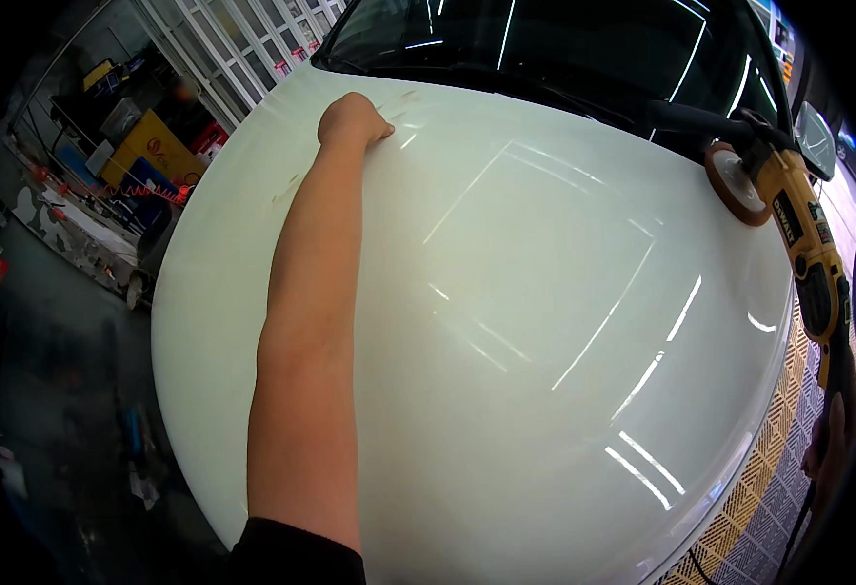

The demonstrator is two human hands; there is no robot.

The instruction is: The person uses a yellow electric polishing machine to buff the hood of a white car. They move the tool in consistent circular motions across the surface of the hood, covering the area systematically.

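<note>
My left arm stretches across a white car hood (525,419), and my left hand (353,119) is down on its far left part, near the windshield. The hand looks closed, with a thumb or fingertip showing on its right side; whatever lies under it is hidden. Brownish smears mark the paint around this hand. At the far right a yellow and black power polisher (796,210) is tilted, its round brown-edged pad (737,183) by the hood's right side. In the dim right rim of the picture, my right hand (828,439) is closed around the polisher's lower black end.
Beyond the hood rises the dark windshield (555,44), with a side mirror (815,139) at right. Left of the car stand cluttered shelves with a yellow box (155,151) and a red coiled hose (159,195). A dark cord (798,526) hangs over yellow and grey floor tiles (740,526).
</note>
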